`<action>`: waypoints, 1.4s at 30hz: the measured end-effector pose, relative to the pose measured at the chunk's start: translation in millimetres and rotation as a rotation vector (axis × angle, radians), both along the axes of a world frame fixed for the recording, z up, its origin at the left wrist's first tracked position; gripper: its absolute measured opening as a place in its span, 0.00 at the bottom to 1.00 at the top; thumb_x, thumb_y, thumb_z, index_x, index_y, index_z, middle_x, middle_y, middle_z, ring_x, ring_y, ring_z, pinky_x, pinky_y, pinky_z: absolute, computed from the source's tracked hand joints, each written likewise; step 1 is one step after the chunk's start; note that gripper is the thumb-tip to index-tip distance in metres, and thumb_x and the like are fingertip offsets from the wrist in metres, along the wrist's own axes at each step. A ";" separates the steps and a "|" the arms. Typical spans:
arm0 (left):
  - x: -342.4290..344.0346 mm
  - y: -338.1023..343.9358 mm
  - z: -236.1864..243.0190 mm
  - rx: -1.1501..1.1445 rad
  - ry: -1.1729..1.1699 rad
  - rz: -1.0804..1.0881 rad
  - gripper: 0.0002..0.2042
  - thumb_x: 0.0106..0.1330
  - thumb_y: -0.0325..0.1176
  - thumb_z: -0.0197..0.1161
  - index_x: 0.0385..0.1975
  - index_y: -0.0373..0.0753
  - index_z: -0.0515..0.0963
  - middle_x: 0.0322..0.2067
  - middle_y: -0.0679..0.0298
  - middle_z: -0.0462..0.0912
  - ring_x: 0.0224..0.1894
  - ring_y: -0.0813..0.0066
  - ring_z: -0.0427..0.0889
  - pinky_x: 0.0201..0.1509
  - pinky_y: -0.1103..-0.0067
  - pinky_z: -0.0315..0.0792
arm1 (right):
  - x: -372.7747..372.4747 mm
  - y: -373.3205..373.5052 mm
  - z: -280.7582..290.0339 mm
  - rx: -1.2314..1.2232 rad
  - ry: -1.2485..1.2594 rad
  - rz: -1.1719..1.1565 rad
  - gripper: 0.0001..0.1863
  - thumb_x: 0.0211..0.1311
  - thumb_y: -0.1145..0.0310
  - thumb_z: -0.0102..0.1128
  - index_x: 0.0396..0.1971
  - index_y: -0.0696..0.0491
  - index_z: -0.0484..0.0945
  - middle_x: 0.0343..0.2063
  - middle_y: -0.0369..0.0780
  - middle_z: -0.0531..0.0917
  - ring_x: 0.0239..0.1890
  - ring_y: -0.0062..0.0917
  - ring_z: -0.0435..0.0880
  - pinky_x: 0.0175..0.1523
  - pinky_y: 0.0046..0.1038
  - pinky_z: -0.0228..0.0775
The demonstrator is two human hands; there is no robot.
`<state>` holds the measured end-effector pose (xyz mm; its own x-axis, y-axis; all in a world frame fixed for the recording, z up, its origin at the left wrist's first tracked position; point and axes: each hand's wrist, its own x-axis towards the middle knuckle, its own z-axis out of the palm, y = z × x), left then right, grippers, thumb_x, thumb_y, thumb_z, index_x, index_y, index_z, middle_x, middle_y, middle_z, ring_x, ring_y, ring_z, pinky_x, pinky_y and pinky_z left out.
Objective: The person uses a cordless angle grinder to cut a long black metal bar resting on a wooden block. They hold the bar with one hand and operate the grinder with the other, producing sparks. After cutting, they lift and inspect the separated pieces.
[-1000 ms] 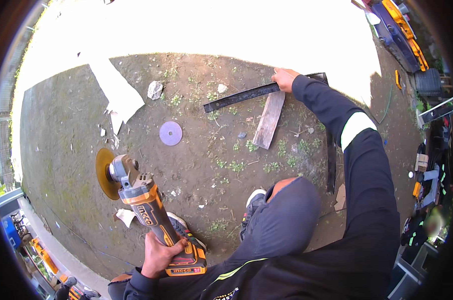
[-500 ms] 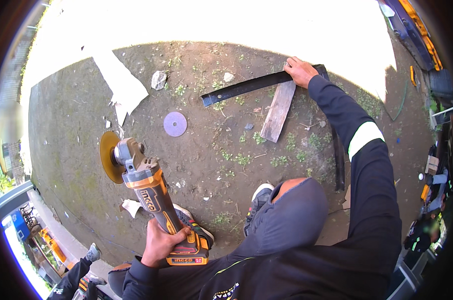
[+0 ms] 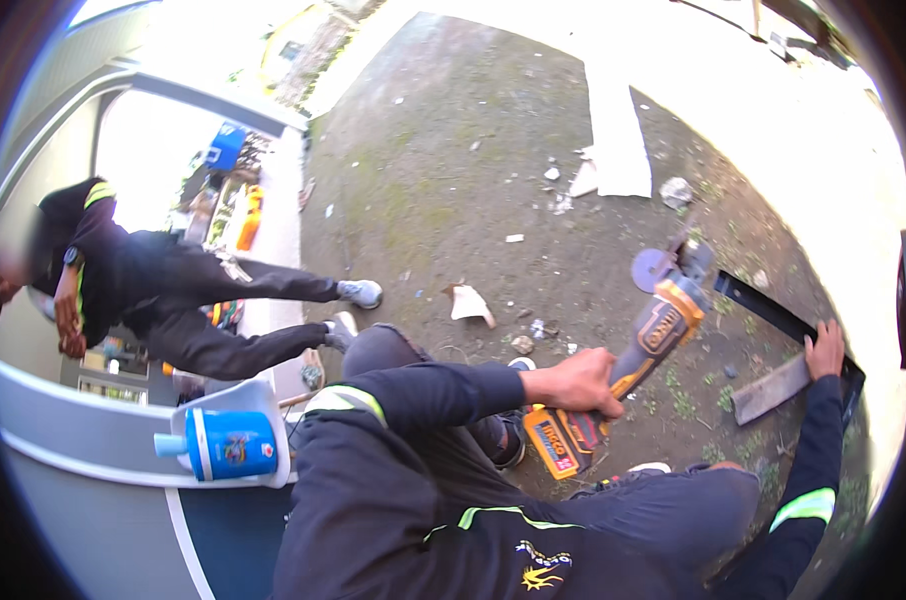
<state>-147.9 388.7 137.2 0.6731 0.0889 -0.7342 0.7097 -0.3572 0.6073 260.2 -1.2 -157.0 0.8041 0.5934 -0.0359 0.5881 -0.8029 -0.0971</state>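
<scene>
My left hand (image 3: pixel 578 383) is closed round the handle of a cordless angle grinder (image 3: pixel 661 330) with an orange, grey and black body. Its head points away from me, and its disc is blurred. Right by the head lies a purple cutting disc (image 3: pixel 653 268), apparently on the ground. At the right, my right hand (image 3: pixel 825 352) grips a black metal bar (image 3: pixel 768 308) where it crosses a weathered wooden plank (image 3: pixel 771 392). The bar rests over the plank's far end. My thumb and part of the bar's right end are hard to make out.
To the left, a person (image 3: pixel 163 265) in dark clothes stands on a pale ledge. Close to my left side is a blue water jug (image 3: pixel 231 443). A stone (image 3: pixel 676 193), a white sheet (image 3: pixel 621 140) and a torn scrap (image 3: pixel 470 305) lie on the dirt.
My view has swung left, bringing the person and blue jug into sight. The grinder has come nearer the black bar. My right hand stays on the bar.
</scene>
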 end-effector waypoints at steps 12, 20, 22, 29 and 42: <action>124.7 -55.8 25.1 -0.097 -0.170 0.091 0.10 0.47 0.28 0.75 0.21 0.29 0.80 0.21 0.56 0.87 0.22 0.72 0.87 0.28 0.74 0.81 | -108.5 84.5 197.4 1.000 1.215 -0.020 0.30 0.71 0.46 0.63 0.60 0.55 0.80 0.48 0.38 0.86 0.53 0.24 0.84 0.55 0.27 0.74; 231.2 -140.8 48.0 -0.273 -0.241 0.024 0.18 0.49 0.37 0.76 0.33 0.27 0.86 0.30 0.52 0.90 0.30 0.65 0.91 0.39 0.71 0.85 | -100.3 85.9 363.2 1.191 1.265 -0.377 0.27 0.63 0.62 0.77 0.55 0.60 0.75 0.44 0.39 0.86 0.44 0.21 0.86 0.46 0.28 0.81; 248.0 -165.5 57.4 -0.205 -0.304 0.018 0.22 0.48 0.38 0.77 0.37 0.27 0.85 0.34 0.48 0.90 0.37 0.60 0.92 0.45 0.69 0.84 | -89.9 82.4 371.0 1.245 1.232 -0.414 0.24 0.62 0.68 0.77 0.53 0.60 0.76 0.41 0.39 0.86 0.41 0.20 0.86 0.45 0.27 0.82; 263.8 -192.8 87.1 -0.126 -0.398 -0.025 0.28 0.47 0.41 0.79 0.43 0.25 0.82 0.39 0.45 0.89 0.42 0.57 0.91 0.51 0.69 0.83 | -75.4 68.9 379.7 1.341 1.085 -0.464 0.14 0.63 0.78 0.70 0.47 0.61 0.78 0.36 0.38 0.86 0.37 0.22 0.87 0.45 0.26 0.83; 255.1 -58.8 117.9 -0.697 -0.516 -0.010 0.40 0.66 0.52 0.72 0.68 0.25 0.69 0.62 0.43 0.78 0.66 0.56 0.78 0.70 0.68 0.70 | -25.8 87.3 388.3 1.616 1.295 -0.510 0.16 0.76 0.62 0.59 0.48 0.62 0.77 0.37 0.46 0.83 0.40 0.34 0.85 0.46 0.41 0.84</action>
